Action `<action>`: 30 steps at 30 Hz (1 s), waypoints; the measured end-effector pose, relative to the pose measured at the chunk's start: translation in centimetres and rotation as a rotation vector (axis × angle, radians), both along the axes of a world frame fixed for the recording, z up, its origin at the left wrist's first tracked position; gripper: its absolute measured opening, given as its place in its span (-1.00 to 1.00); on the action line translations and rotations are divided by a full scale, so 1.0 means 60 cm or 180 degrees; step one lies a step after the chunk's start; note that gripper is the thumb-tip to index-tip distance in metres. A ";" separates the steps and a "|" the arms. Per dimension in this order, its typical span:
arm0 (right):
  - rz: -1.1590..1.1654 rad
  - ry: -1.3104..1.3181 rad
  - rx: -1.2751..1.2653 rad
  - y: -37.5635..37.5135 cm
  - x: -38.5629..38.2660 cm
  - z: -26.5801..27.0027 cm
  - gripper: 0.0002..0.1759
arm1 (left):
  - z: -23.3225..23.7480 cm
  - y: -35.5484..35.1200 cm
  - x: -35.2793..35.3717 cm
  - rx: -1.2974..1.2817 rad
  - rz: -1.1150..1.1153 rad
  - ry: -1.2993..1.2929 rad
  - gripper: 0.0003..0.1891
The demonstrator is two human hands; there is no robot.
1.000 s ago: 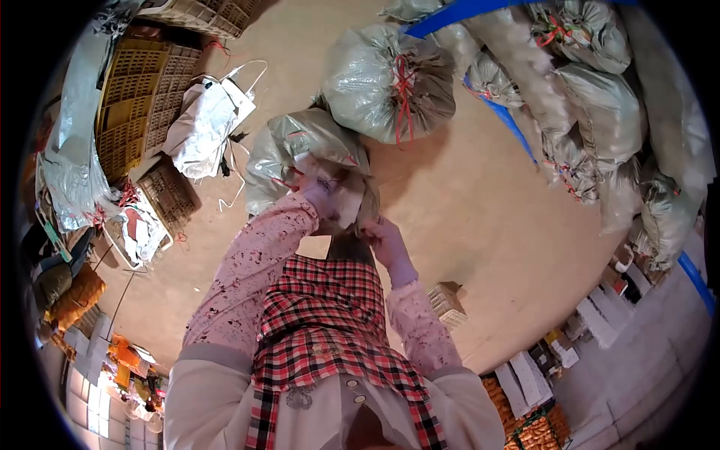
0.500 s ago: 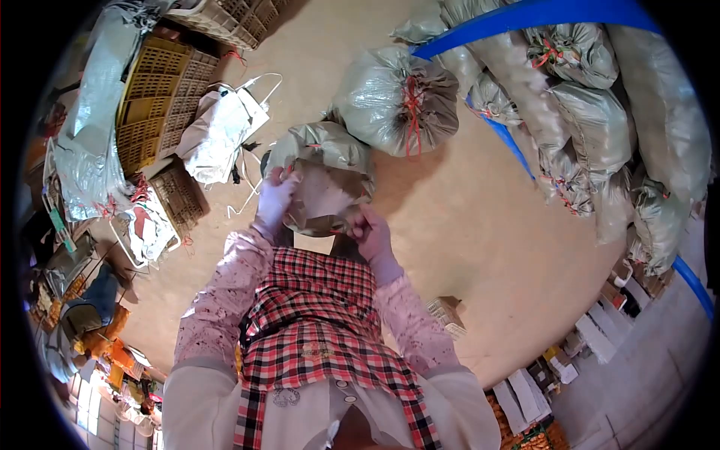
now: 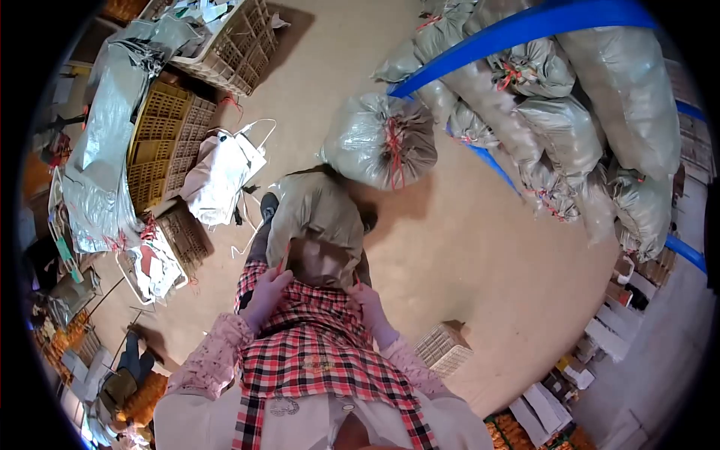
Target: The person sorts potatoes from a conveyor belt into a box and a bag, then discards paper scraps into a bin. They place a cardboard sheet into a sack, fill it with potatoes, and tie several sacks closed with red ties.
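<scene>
An open grey-green woven sack (image 3: pixel 319 210) stands between my legs, its mouth tipped toward me against the checked apron (image 3: pixel 315 337). Closed at the left edge of the mouth, my left hand (image 3: pixel 268 291) pinches the rim, where a red tie shows. My right hand (image 3: pixel 366 301) is closed on the right edge of the rim, with a bit of red beside the fingers. The sack's contents cannot be made out. Just beyond it sits a full sack (image 3: pixel 379 142) tied with red string.
Several filled sacks (image 3: pixel 559 127) are piled at the upper right behind a blue band (image 3: pixel 525 34). Crates (image 3: pixel 161 142) and a white frame with cloth (image 3: pixel 225 172) stand at the left. A small crate (image 3: pixel 444 349) lies at the lower right. A person (image 3: pixel 124 382) is at the lower left.
Both hands have drawn the sack's rim down and closer to my body. The sack now leans toward the apron, and the view has shifted, showing more of the floor crates.
</scene>
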State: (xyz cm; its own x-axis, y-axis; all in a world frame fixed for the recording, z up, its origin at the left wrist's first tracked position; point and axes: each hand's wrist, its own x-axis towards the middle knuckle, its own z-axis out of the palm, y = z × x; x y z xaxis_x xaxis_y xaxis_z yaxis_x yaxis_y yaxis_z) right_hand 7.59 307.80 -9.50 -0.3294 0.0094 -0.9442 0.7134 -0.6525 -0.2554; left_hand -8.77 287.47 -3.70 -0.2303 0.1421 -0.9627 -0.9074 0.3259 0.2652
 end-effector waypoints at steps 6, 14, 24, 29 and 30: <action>0.0416 0.0022 0.0007 0.098 0.039 0.027 -0.88 | 0.022 0.076 0.068 0.0198 0.0363 0.0253 -0.77; 0.1120 0.0519 -0.0186 0.305 0.118 0.182 -0.86 | 0.137 0.212 0.234 0.1083 0.0433 0.0410 -0.83; 0.2560 0.0680 0.0803 0.302 0.056 0.149 -0.90 | 0.004 0.157 0.305 0.0566 0.0485 -0.0066 -0.81; 0.2884 0.0384 0.0918 0.438 0.050 0.072 -0.91 | -0.090 0.351 0.378 0.0846 0.1871 0.1390 -0.85; 0.2447 0.0071 0.0595 0.474 0.065 0.096 -0.90 | -0.073 0.383 0.384 0.0858 0.1910 0.0885 -0.86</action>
